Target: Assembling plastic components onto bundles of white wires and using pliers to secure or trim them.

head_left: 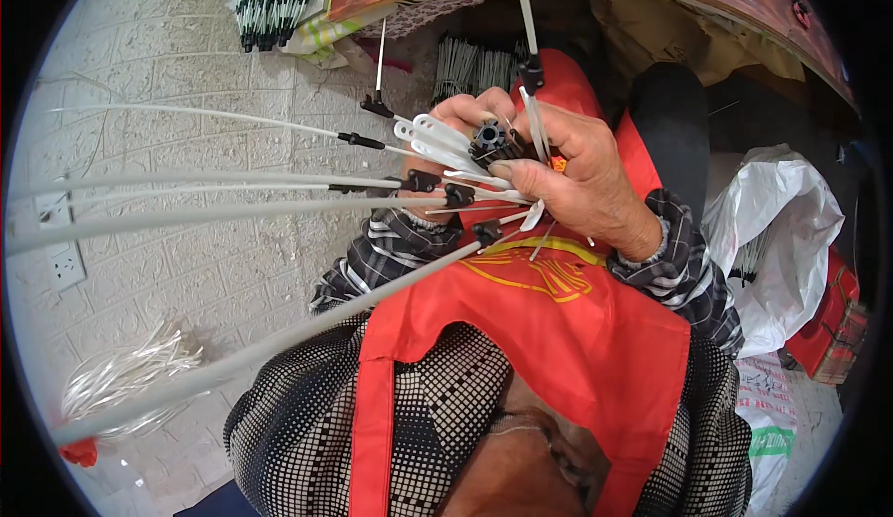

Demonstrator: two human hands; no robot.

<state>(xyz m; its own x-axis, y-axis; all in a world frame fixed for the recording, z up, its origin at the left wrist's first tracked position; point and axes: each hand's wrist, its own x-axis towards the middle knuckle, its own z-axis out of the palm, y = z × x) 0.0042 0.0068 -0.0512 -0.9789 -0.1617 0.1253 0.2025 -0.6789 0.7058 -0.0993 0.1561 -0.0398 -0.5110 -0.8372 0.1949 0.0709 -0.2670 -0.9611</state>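
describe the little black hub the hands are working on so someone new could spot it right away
Start at the red apron and go up to the two hands above it. Between the left hand and right hand sits a small black ridged hub. Unlike the black joints along the ribs, the white ribs fan out from it.

The person is wearing a bright red fabric apron (558, 331) with a narrow red strap over one shoulder and a yellow printed emblem on the chest. Under it is showing a black knit garment patterned with small white squares (437, 405). The long sleeves — dark grey plaid with pale lines (684, 266) — are ending in buttoned cuffs at both wrists, leaving the hands bare.
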